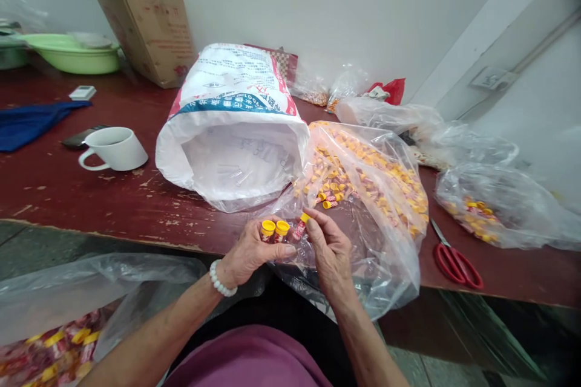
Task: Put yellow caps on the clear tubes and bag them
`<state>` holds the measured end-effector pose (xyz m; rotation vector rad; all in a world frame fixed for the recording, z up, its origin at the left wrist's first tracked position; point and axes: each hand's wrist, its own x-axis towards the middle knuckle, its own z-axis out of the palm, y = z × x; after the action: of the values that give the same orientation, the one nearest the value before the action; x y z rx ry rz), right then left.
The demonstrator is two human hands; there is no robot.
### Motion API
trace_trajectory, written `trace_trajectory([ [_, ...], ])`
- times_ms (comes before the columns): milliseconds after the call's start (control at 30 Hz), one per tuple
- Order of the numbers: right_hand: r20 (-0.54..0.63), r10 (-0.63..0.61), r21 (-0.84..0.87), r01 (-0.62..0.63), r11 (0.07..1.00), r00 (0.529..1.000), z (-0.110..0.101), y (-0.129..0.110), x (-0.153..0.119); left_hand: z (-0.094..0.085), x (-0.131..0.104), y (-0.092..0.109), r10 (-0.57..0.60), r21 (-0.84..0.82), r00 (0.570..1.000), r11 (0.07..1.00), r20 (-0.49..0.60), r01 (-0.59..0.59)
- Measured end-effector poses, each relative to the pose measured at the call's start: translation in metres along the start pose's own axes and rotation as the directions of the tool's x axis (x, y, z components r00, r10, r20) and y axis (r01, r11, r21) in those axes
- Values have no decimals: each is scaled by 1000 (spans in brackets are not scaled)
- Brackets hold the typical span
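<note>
Vials, small, clear, with yellow tops and red-and-white labels, three in hand: two small vials [267, 232] side by side, tops up, gripped between the thumb and curled fingers of the left hand [247, 249]; a third vial [300, 228], tilted, pinched by thumb and fingertips of the right hand [330, 248]. All three are held near the front edge of the table [43, 196], dark red, paint chipped. Left wrist: one bracelet [222, 279] of white beads. Just beyond the hands: one large printed sack [236, 81], white, lying with its mouth toward the person, clear tubes [236, 175] inside. Beside it, to the right: one large clear bag [394, 283], holding many yellow-topped vials. Farther right: scissors [456, 265], red-handled; one smaller clear bag [529, 208], also with yellow-topped vials. At the back: small bags [347, 84], contents too blurred to name with confidence. Left side: white mug [122, 154], blue cloth [36, 124], cardboard box [158, 27], light green basin [75, 59]. Lower left, below table level: an open plastic bag [149, 272] of more yellow-topped vials.
</note>
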<state>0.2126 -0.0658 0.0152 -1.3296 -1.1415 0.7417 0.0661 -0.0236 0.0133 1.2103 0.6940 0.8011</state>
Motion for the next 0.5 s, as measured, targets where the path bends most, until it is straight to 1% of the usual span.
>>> trace_trajectory([
  [67, 80, -115, -138, 125, 982, 990, -6, 2, -5, 0, -1, 0, -28, -80, 999, 996, 21, 30],
  [100, 134, -186, -214, 212, 954, 973, -9, 3, -6, 0, -1, 1, -38, -114, 999, 993, 30, 42],
  [133, 197, -252, -279, 301, 912, 947, -12, 3, -7, 0, -2, 1, -45, -145, 998, 988, 38, 50],
  [200, 320, -339, -365, 445, 817, 885, -15, 2, -9, -1, -3, 2, -48, -197, 998, 979, 48, 57],
  [267, 390, -382, -410, 529, 743, 838, -13, 1, -9, -2, -4, 1, -61, -234, 996, 969, 67, 75],
  [300, 401, -402, -424, 556, 715, 823, -12, 1, -9, -2, -5, 1, -70, -253, 995, 964, 76, 87],
  [400, 376, -477, -445, 606, 659, 795, -7, 2, -9, -1, -7, -2, -122, -333, 986, 931, 111, 152],
  [467, 364, -500, -441, 618, 651, 786, -4, 3, -9, 0, -9, -5, -166, -398, 975, 892, 145, 211],
  [500, 360, -493, -434, 610, 663, 792, -3, 4, -10, 1, -11, -7, -183, -426, 971, 874, 153, 232],
])
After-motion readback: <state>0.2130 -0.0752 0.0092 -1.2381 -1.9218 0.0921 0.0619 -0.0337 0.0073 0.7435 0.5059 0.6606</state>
